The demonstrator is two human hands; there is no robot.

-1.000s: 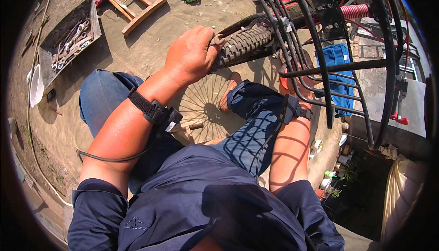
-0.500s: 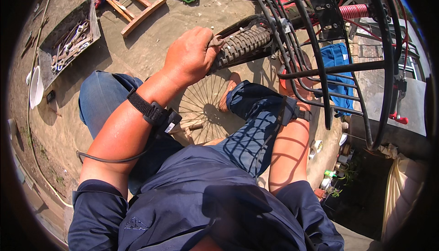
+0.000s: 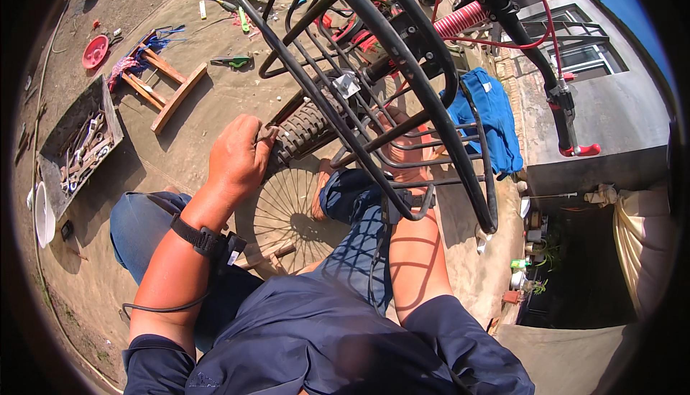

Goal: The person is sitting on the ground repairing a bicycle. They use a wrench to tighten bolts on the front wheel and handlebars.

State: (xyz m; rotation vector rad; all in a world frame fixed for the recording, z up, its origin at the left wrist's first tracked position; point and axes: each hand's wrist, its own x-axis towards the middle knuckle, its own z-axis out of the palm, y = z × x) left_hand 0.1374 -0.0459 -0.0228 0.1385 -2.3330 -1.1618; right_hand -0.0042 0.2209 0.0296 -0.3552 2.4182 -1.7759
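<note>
A bicycle's knobbly tyre stands in front of me, its spokes and their shadow showing below. My left hand is closed at the near left side of this tyre, thumb pressed against the tread edge. Over the wheel juts a black wire basket. Behind its bars my right hand is partly hidden, low on the wheel's right side near a red part; its fingers do not show clearly. The handlebar, with a red-tipped brake lever, reaches to the right.
To the left lie a metal tray of wrenches, a wooden stool, a red basin and a white bowl. A green-handled tool is on the ground. Blue cloth and several potted plants are at right.
The view has swung up and to the right, so the scene sits lower and further left. My left hand stays at the tyre, and my right hand stays behind the basket.
</note>
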